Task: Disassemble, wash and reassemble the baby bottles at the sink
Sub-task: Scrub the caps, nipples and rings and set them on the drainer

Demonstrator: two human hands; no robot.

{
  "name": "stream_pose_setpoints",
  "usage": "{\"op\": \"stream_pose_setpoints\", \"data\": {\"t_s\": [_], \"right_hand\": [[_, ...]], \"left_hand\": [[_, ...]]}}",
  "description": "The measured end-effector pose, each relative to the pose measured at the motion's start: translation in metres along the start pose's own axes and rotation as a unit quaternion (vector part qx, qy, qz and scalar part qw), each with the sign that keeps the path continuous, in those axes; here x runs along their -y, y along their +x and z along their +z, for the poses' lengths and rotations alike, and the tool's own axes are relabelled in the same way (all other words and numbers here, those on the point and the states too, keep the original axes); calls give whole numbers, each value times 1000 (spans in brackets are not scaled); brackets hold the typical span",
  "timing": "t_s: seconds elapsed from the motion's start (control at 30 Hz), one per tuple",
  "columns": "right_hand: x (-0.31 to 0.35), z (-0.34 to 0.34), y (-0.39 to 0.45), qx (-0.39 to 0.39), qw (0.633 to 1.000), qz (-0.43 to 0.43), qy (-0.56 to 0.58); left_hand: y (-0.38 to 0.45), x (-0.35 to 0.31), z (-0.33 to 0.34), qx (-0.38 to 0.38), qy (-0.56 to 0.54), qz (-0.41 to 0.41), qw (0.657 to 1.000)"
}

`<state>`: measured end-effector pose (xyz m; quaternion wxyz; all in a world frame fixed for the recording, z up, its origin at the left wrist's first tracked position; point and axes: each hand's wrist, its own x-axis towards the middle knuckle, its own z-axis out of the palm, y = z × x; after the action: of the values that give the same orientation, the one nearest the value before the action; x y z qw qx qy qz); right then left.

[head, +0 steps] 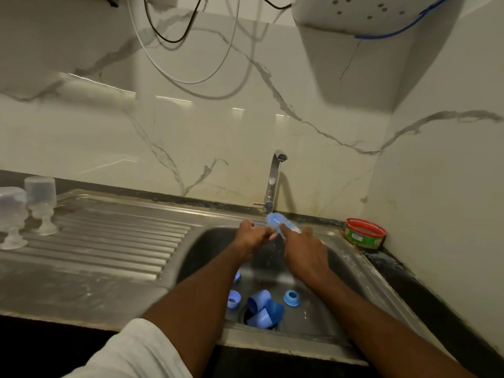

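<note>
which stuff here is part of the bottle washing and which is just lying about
In the job: blue brush in both hands, blue caps and rings in the sink, upturned bottles on the drainboard, tap.
Lying about: red-rimmed tin, hanging cables.

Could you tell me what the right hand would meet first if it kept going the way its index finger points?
Probably the blue bristled bottle brush that the right hand already touches; beyond it stands the chrome tap, though depth is unclear.
</note>
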<state>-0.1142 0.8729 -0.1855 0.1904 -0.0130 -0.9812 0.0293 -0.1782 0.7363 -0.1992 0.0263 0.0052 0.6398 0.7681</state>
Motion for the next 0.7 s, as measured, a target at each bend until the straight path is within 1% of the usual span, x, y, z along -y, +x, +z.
{"op": "stream_pose_setpoints", "data": {"t_s": [0.07,0.1,0.17,0.23,0.27,0.3,0.33,0.37,0.4,0.5,0.57,0.6,0.67,0.7], "right_hand": [[-11,0,6,-5,1000,18,7],[-16,-2,9,-1,1000,25,15],[-25,-8,17,15,997,34,63],[-26,-19,24,33,984,43,170],[-24,-24,26,43,965,56,254],[-21,-28,27,52,929,83,357],[-19,-29,28,69,879,117,458],[-17,-29,26,81,833,142,529],[-15,-28,24,93,806,153,564],[-6,-21,10,138,772,138,605],[3,-18,2,147,736,133,648],[6,-16,1,135,720,136,666],[5,-15,4,93,714,149,678],[3,-15,7,71,719,156,673]], "left_hand": [[1,1,1,18,-35,-7,999],[6,3,3,6,-25,-1,1000],[9,4,5,-53,-16,26,998],[14,6,4,-100,-19,45,994],[14,5,2,-109,-33,54,992],[17,7,1,-110,-41,56,992],[17,7,0,-109,-50,58,991],[19,7,-2,-108,-51,58,991],[19,7,-3,-107,-60,63,990],[14,3,-2,-86,-77,73,991],[13,3,-1,-54,-51,73,995],[13,4,0,-33,-29,74,996],[13,5,4,2,1,74,997],[13,6,5,16,2,74,997]]}}
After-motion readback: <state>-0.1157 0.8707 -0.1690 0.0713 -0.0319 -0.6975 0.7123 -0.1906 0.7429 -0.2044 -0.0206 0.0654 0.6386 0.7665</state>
